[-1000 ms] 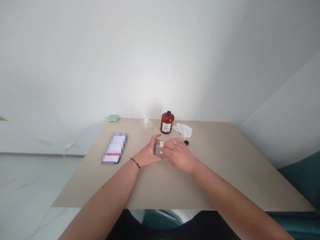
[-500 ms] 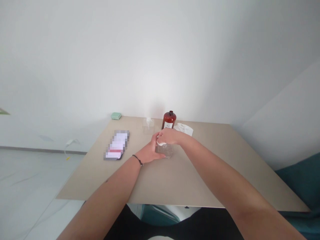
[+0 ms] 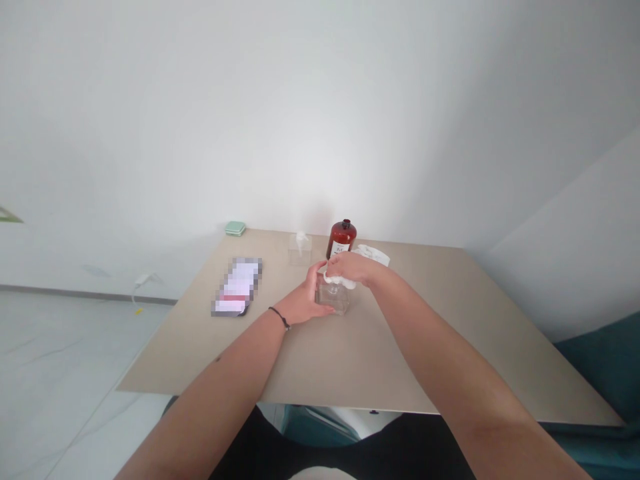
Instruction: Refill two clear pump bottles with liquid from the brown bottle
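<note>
White crumpled tissue (image 3: 344, 282), pinched in the right hand (image 3: 350, 267), apparently wipes the clear boxy container (image 3: 335, 299) clamped in the left hand (image 3: 303, 302), the next move calling for steady bracing.

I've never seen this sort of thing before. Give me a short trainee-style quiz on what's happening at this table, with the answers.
1. True or false: the green case lies to the right of the brown bottle.
2. Multiple choice: the left hand is A) on the phone; B) against the side of the clear container; C) around the brown bottle.
3. Fill in: the right hand holds white, tissue-like material at the ____ of the clear container.

Key: 1 false; 2 B; 3 top.
</note>
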A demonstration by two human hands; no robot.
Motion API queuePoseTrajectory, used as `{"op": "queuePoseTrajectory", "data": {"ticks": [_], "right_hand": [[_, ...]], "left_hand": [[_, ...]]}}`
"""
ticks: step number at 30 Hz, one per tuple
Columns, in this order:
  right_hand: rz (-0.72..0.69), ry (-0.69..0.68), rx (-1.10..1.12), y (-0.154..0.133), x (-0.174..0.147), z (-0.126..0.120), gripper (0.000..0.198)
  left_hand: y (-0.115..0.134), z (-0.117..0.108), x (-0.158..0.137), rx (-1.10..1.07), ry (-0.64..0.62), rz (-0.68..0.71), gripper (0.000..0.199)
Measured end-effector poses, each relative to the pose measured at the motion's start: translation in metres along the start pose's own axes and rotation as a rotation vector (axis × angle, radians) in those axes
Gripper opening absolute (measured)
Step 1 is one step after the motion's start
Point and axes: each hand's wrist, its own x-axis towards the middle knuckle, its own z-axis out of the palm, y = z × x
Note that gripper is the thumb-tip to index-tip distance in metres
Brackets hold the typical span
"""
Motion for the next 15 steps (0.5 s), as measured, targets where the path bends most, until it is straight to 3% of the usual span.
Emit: {"op": "queuePoseTrajectory", "data": {"ticks": [3,7,11,15], "right_hand": [[0.112,-0.097,0.167,0.01,-0.013,-0.001,0.016],[0.301,-0.12,0.607,0.024,-0.03,0.004,0.026],[0.347,0.029,0.79,0.031,-0.05,0.019,0.034],[0.341,0.219,0.728,0.029,-0.069,0.034,0.033]], "left_hand": [[-0.002,0.0,0.0,0.028,0.011,-0.014,0.117],[-0.002,0.0,-0.001,0.054,0.03,-0.013,0.116],[0.0,0.002,-0.002,0.055,0.037,-0.021,0.114],[0.003,0.002,-0.001,0.033,0.034,-0.042,0.114]]}}
